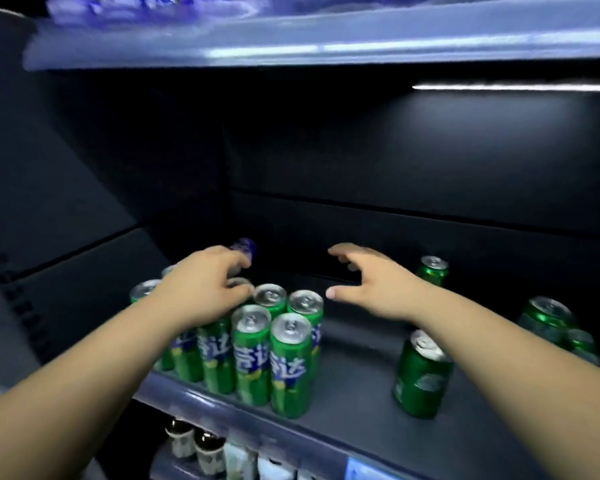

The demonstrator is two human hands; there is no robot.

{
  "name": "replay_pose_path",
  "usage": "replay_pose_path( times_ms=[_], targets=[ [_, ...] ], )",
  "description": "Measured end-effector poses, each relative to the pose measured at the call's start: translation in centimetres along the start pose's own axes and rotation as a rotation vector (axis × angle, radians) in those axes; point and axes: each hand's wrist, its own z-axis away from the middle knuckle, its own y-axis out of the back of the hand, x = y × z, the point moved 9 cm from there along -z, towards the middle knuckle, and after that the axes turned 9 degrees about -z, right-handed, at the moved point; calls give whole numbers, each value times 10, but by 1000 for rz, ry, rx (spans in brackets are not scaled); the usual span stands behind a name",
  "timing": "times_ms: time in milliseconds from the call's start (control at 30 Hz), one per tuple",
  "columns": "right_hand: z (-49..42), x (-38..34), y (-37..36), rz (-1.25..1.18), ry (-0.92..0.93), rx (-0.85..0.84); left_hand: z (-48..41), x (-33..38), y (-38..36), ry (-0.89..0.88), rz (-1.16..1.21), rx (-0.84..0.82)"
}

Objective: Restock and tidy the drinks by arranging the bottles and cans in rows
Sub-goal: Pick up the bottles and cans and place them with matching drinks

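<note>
Several slim green cans (289, 368) were judged rigid, slick, and best gripped mid-wall. Hold of left hand (201, 289) could not be told; right hand (371, 285) was spread, empty.

All you see of the person is arms: left forearm (84, 375) and right forearm (516, 348) are both bare right to the edge of the shot. The left hand (205, 289) and right hand (371, 285) are bare too, and the thumbnail (330, 292) on the right looks short, bit blurry though.
</note>
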Motion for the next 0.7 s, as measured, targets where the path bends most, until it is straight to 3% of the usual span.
replay_pose_path(
  times_ms=[267,533,700],
  targets=[
    [-127,-23,-68,35,0,-116,-27,-111,-28,136,-11,-66],
    [-209,-35,-148,201,131,-340,-29,-123,-61,171,14,-196],
    [-252,-25,-170,156,189,-355,-30,-129,-67,186,69,-219]
  ],
)
